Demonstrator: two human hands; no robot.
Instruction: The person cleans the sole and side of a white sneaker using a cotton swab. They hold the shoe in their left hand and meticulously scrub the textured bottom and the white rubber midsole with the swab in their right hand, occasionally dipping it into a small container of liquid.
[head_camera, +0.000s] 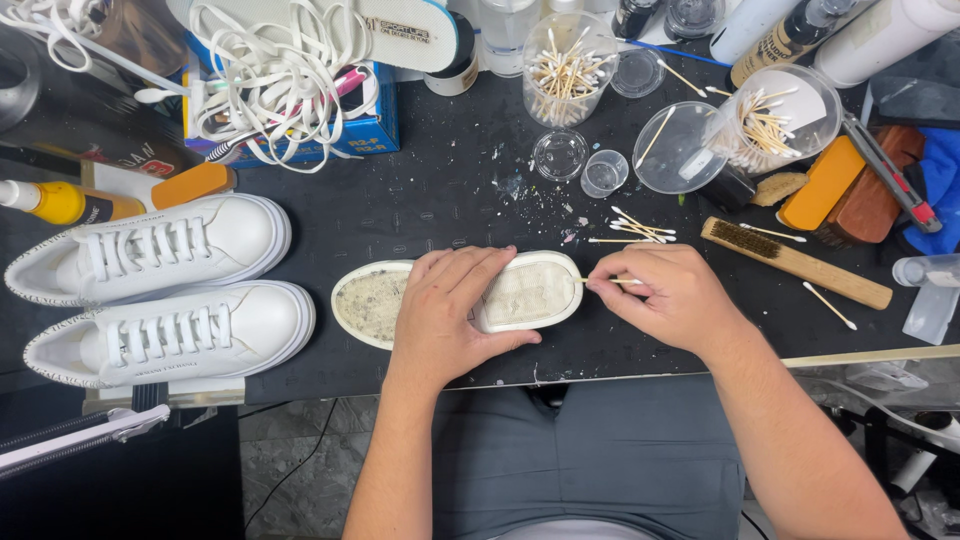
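While we work close to the near edge of the black table, the upturned shoe lies sole-up at six o'clock, just short of that edge, with bare tabletop stretching toward twelve. At nine o'clock two white sneakers sit side by side, near the shoe's dirty end but apart from it. At three o'clock a wooden brush lies slantwise, well apart from our right hand, and loose cotton swabs are scattered at one o'clock. Farther off at twelve stand a jar of swabs and small clear cups; a tangle of white laces rests on a blue box at eleven. Our left hand lies palm-down across the sole's middle, fingers spread, pressing it flat. Our right hand pinches a cotton swab, its tip touching the sole's cleaner end.
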